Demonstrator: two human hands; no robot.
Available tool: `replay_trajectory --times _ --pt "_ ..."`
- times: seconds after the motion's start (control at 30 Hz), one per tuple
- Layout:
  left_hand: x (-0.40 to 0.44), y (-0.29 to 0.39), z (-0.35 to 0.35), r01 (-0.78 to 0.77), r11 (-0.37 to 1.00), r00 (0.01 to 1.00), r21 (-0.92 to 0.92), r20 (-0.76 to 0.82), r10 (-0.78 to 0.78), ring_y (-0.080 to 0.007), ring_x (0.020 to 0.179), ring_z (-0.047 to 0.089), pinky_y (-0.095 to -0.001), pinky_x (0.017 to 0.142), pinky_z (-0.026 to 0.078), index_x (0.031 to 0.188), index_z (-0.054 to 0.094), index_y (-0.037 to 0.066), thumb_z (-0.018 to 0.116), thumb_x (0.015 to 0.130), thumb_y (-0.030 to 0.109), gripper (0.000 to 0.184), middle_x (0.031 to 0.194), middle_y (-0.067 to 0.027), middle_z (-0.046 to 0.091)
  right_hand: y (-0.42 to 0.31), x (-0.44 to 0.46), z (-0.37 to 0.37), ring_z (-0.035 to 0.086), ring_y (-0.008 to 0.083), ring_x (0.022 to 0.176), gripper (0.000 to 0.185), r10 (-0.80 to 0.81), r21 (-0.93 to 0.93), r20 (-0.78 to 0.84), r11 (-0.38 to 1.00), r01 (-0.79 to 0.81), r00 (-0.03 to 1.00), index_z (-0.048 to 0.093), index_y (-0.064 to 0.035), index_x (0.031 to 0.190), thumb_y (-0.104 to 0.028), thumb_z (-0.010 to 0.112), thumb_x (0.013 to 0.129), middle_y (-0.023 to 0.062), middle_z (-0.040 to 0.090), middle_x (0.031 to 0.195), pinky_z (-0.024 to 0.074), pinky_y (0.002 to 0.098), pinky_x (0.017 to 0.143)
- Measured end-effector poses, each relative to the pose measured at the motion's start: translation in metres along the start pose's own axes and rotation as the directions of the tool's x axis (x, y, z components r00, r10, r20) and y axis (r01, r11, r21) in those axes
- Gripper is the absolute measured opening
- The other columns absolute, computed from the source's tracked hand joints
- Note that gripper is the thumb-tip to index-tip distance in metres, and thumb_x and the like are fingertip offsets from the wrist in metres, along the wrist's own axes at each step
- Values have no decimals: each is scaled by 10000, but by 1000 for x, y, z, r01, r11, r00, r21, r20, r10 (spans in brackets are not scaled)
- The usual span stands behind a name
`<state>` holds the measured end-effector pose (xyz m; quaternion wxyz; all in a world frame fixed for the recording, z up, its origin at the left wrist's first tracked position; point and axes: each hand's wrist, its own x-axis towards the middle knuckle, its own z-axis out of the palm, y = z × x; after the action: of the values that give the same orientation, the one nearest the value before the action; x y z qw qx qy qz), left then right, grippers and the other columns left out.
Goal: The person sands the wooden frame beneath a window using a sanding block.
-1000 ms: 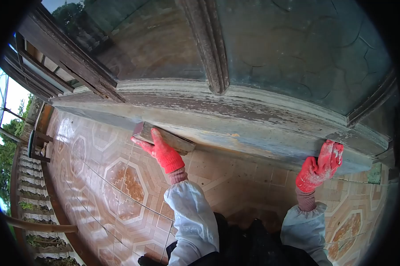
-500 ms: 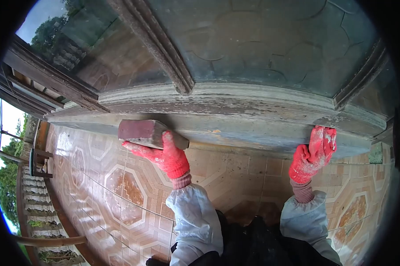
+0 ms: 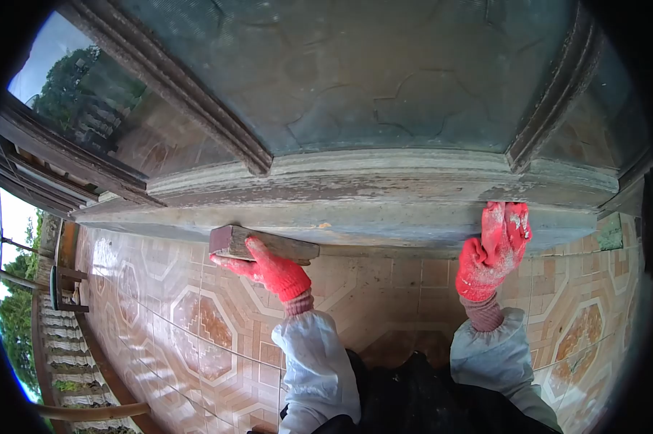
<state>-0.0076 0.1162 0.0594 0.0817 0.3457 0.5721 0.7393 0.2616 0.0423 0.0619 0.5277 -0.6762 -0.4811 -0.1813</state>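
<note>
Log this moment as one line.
left hand: gripping block | right hand: fingers extended at ledge | gloves: both red | window frame: paint worn

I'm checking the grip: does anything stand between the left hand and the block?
Only the red glove it wears. Nothing else visible comes between the left hand and the block; the right hand is well off to the side.
</note>
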Motion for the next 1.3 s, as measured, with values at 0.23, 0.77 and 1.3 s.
replay_trajectory --times 0.23,0.77,1.3 --pt "-10 6 0 -142 979 989 146 67 133 -332 1405 196 -457 1123 228 1513 38 74 613 844 358 927 1554 -181 77 21 5 -14 565 154 1070 390 5 0 -92 1000 -5 996 646 38 1096 53 464 752 97 584 1241 408 157 587" --pt "-23 18 12 228 961 973 -154 -7 -232 -311 1318 343 -467 1051 350 1519 39 137 540 905 408 838 1523 -164 185 44 25 -28 599 256 1010 473 50 -29 -224 998 -58 973 675 -35 1044 97 444 653 116 621 1157 448 287 764" --pt "-121 39 29 -629 757 763 179 328 557 -386 1300 243 -512 1065 238 1485 -9 34 861 550 256 1296 1412 -221 190 38 31 -28 564 354 1063 494 -75 -127 -234 991 46 969 677 -77 1040 60 481 607 122 623 1088 453 405 840"
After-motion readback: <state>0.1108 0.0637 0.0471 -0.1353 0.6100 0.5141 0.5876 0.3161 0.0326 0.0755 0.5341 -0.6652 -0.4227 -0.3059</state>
